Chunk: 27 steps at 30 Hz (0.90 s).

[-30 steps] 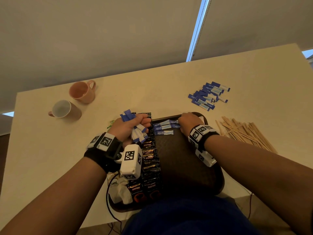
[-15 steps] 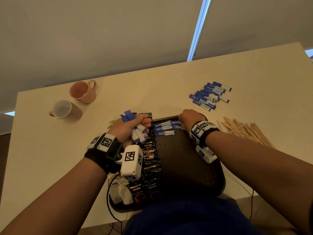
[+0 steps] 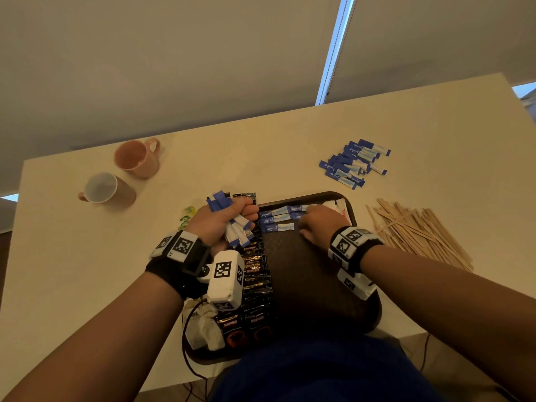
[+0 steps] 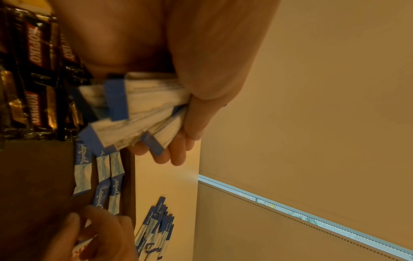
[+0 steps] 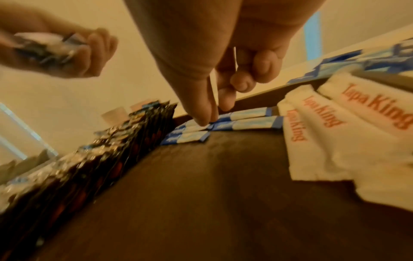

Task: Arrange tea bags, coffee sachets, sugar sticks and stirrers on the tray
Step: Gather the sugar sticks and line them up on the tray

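Note:
A dark brown tray point(image 3: 319, 285) lies at the table's near edge. Black Kopiko coffee sachets point(image 3: 255, 268) fill a column down its left side. Blue-and-white sugar sticks point(image 3: 277, 219) lie in short rows at its far end. My left hand point(image 3: 229, 219) grips a bundle of sugar sticks point(image 4: 143, 114) just left of those rows. My right hand point(image 3: 316, 220) is down on the rows; thumb and forefinger point(image 5: 208, 120) pinch one laid stick point(image 5: 245, 123), the other fingers curled. More sugar sticks point(image 3: 353, 162) and wooden stirrers point(image 3: 417, 230) lie on the table to the right.
White sachets with red print point(image 5: 335, 134) sit in the tray's far right corner. White paper packets point(image 3: 203, 326) lie at its near left. Two mugs point(image 3: 136, 158) point(image 3: 107, 190) stand at the far left. A green packet point(image 3: 187, 217) lies beside my left hand.
My right hand has slid a little to the right along the far rows of sugar sticks. The left hand still holds its bundle in the same place.

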Each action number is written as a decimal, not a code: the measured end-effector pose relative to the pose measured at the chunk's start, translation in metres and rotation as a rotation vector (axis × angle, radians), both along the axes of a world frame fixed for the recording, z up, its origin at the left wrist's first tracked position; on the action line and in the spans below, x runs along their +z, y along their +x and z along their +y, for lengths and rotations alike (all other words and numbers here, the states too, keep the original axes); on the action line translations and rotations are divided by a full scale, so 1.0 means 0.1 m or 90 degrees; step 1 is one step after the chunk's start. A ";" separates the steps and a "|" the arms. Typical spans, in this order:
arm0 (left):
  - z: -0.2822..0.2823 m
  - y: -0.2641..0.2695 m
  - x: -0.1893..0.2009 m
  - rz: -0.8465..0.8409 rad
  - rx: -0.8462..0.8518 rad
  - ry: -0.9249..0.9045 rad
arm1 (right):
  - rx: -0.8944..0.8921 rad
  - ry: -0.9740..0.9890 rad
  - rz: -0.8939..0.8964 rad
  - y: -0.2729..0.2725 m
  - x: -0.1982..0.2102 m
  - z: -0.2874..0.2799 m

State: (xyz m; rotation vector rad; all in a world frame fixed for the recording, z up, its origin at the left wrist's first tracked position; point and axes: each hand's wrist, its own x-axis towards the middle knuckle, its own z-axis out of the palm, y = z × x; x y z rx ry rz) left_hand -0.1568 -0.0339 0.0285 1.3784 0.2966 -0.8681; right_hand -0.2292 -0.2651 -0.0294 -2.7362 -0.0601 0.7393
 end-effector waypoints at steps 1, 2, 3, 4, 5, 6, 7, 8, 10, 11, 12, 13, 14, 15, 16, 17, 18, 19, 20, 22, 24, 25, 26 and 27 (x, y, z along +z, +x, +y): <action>-0.01 0.00 0.00 -0.001 -0.002 0.001 | 0.011 -0.002 0.001 0.01 -0.02 0.03; -0.01 0.00 0.01 -0.001 0.000 0.001 | 0.002 -0.012 0.006 0.02 -0.04 0.04; -0.01 -0.01 0.02 -0.003 0.004 0.000 | -0.016 -0.031 0.009 0.03 -0.05 0.04; 0.00 -0.01 0.03 -0.006 0.005 0.000 | -0.032 -0.055 0.012 0.03 -0.07 0.03; 0.01 -0.01 0.03 -0.010 0.005 0.000 | -0.044 -0.074 0.016 0.03 -0.08 0.02; 0.02 -0.01 0.04 -0.013 0.005 0.001 | -0.050 -0.086 0.021 0.02 -0.09 0.00; 0.03 -0.01 0.05 -0.015 0.007 0.001 | -0.057 -0.089 0.020 0.01 -0.11 -0.01; 0.04 -0.01 0.05 -0.015 0.010 0.000 | -0.068 -0.086 0.011 0.02 -0.11 -0.03; 0.05 -0.02 0.06 -0.015 0.008 -0.003 | -0.088 -0.072 -0.010 0.04 -0.13 -0.05; 0.05 -0.02 0.06 -0.016 0.005 -0.003 | -0.092 -0.066 -0.014 0.06 -0.13 -0.06; 0.05 -0.02 0.06 -0.016 0.002 0.000 | -0.091 -0.064 -0.012 0.07 -0.13 -0.06; 0.05 -0.02 0.07 -0.019 -0.002 0.002 | -0.087 -0.066 -0.004 0.09 -0.13 -0.05; 0.05 -0.02 0.07 -0.022 -0.006 0.005 | -0.080 -0.070 0.003 0.11 -0.12 -0.05; 0.05 -0.01 0.06 -0.027 -0.012 0.009 | -0.072 -0.075 0.008 0.12 -0.12 -0.04; 0.05 -0.01 0.06 -0.030 -0.014 0.011 | -0.065 -0.080 0.011 0.14 -0.11 -0.04; 0.05 0.00 0.06 -0.031 -0.015 0.011 | -0.058 -0.085 0.011 0.15 -0.11 -0.04; 0.05 0.00 0.06 -0.030 -0.014 0.010 | -0.051 -0.089 0.009 0.15 -0.11 -0.03; 0.05 0.00 0.06 -0.030 -0.016 0.009 | -0.044 -0.093 0.006 0.16 -0.12 -0.03; 0.05 0.00 0.06 -0.030 -0.016 0.010 | -0.040 -0.094 0.005 0.16 -0.12 -0.03; 0.04 0.00 0.06 -0.031 -0.018 0.014 | -0.041 -0.084 -0.001 0.17 -0.11 -0.03; 0.04 0.00 0.06 -0.038 -0.023 0.023 | -0.047 -0.072 -0.007 0.18 -0.11 -0.04; 0.04 0.00 0.06 -0.041 -0.025 0.027 | -0.050 -0.068 -0.010 0.18 -0.10 -0.05; 0.04 0.00 0.06 -0.043 -0.024 0.030 | -0.054 -0.064 -0.012 0.18 -0.10 -0.06; 0.04 0.00 0.06 -0.046 -0.025 0.033 | -0.057 -0.057 -0.017 0.17 -0.09 -0.07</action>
